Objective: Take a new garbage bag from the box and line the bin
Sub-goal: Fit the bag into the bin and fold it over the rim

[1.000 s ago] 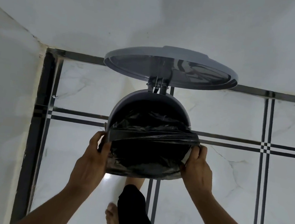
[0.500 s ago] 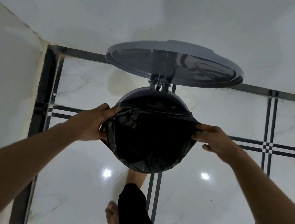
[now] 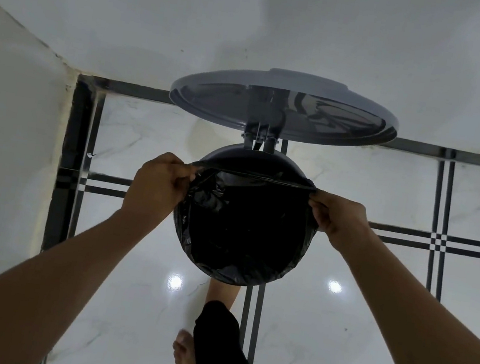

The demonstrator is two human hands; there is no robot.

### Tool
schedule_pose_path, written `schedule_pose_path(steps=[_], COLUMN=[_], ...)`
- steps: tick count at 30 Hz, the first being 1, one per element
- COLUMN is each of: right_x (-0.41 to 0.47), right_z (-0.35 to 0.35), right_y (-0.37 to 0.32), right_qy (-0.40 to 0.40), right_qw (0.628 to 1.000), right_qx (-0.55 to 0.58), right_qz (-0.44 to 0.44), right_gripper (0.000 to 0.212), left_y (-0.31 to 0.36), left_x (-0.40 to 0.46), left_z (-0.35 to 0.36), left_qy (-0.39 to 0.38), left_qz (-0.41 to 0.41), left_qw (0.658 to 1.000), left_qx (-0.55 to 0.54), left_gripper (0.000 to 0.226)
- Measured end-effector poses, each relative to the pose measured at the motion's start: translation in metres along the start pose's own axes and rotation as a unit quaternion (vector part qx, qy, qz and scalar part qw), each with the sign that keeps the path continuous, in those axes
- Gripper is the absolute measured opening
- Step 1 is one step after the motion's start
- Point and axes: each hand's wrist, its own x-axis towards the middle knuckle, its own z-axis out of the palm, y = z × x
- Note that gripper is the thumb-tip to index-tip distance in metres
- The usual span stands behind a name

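Bag (image 3: 244, 228) sits in bin (image 3: 237, 159), near rim covered; my left hand (image 3: 159, 184) and right hand (image 3: 337, 217) pinch its edge, far rim left.

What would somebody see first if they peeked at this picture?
Right in the middle, two bare hands, the left hand and the right hand, pinch a shiny black garbage bag and stretch its edge across the round grey bin. Just beyond it the bin's big round lid stands open, near the white wall. Below the bin, a bare foot appears to reach under the bin's front.
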Motion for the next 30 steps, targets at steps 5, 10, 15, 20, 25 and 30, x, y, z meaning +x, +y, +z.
schedule_pose_path(steps=[5, 10, 15, 20, 25, 30], right_x=[0.010, 0.018, 0.022, 0.030, 0.027, 0.015], right_z=[-0.012, -0.009, -0.008, -0.014, -0.013, 0.004], right_y=[-0.003, -0.018, -0.013, -0.005, -0.006, -0.017], right_qy=[-0.117, -0.192, -0.241, -0.216, -0.162, -0.044], right_qw=[0.990, 0.977, 0.964, 0.972, 0.981, 0.965], right_qx=[0.053, -0.047, -0.101, -0.089, -0.108, -0.244], right_qz=[0.066, 0.085, 0.052, 0.030, 0.006, -0.087], right_gripper=[0.011, 0.011, 0.026, 0.013, 0.015, 0.008], left_y=[-0.011, -0.028, -0.019, -0.033, -0.026, -0.003], left_x=[0.004, 0.016, 0.005, -0.002, 0.006, 0.030], left_z=[-0.010, -0.014, 0.004, 0.000, -0.021, -0.016], left_qy=[-0.044, -0.107, -0.150, -0.147, -0.201, -0.150], left_qz=[-0.166, -0.226, -0.039, -0.052, -0.208, -0.389], left_qw=[0.951, 0.925, 0.988, 0.987, 0.945, 0.887], left_qx=[-0.256, -0.287, 0.013, 0.025, -0.153, -0.199], left_gripper=[0.042, 0.049, 0.025, 0.021, 0.017, 0.016])
